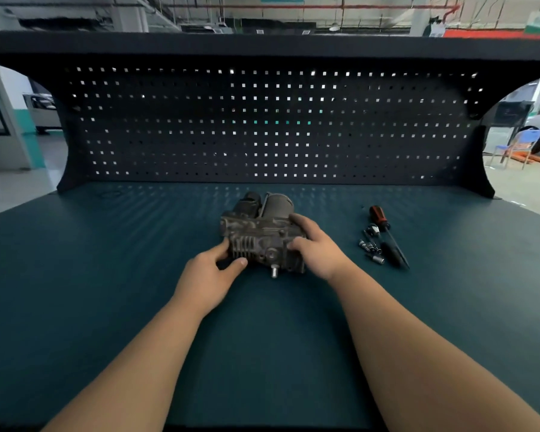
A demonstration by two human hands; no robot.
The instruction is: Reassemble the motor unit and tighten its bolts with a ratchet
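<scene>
dull grimy metal motor unit (262, 238), matt bench top (106, 275)

Your motor unit (262, 241): grimy dark casting, finned face + stud toward you, on bench (106, 275) ctr; ratchet (391, 254), sockets (370, 245) near, to right.

Daylight is pouring in from behind the black perforated metal back panel (262, 135), glinting through its square holes and leaving the panel almost featureless. The dark teal workbench top (106, 275) is sitting dim, catching faint reflected spots near the panel. The grimy grey cast-metal motor unit (256, 235) is looking slightly soft. The wide lens is bowing the black overhead shelf (262, 42) and stretching the corners.
</scene>
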